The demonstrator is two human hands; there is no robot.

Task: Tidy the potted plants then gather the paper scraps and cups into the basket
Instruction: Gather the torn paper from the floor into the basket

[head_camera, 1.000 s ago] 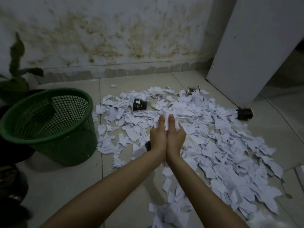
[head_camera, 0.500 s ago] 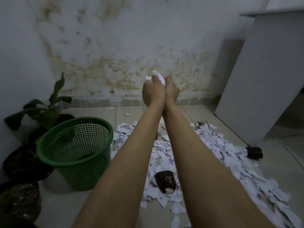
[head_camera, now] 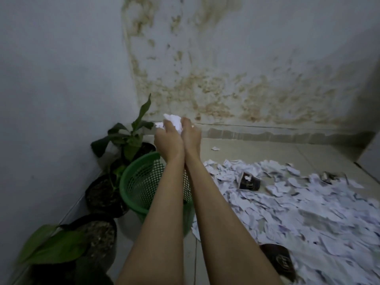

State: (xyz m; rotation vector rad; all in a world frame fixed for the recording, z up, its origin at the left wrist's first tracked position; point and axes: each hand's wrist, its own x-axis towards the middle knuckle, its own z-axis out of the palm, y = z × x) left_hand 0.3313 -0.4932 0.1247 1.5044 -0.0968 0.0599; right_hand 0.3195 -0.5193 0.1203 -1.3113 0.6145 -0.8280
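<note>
Left hand (head_camera: 167, 138): cupped, fingers curled round a wad of scraps (head_camera: 172, 122), pressed against the right hand.
Right hand (head_camera: 190, 136): cupped against the left, closing the other side of the wad.
Load position: raised above the far rim of the basket (head_camera: 141, 177), roughly over its opening.
Basket: green mesh, upright on the floor, beside the pots (head_camera: 100, 192) along the left wall.
Remaining scraps (head_camera: 298, 206): wide spread over the floor to the right, well apart from the basket.
Cups: one cup (head_camera: 249, 182) on its side among the scraps; second cup (head_camera: 279, 260) near the right forearm.
Stage: release over basket judged next; most gathering not yet done.
Risk 1: loose pieces slipping from the top of the wad, landing on pots or floor.
Risk 2: release too far back, scraps falling behind the rim.
Risk 3: small bits passing through the mesh wall.
Risk 4: forearm knocking the light basket over.
</note>
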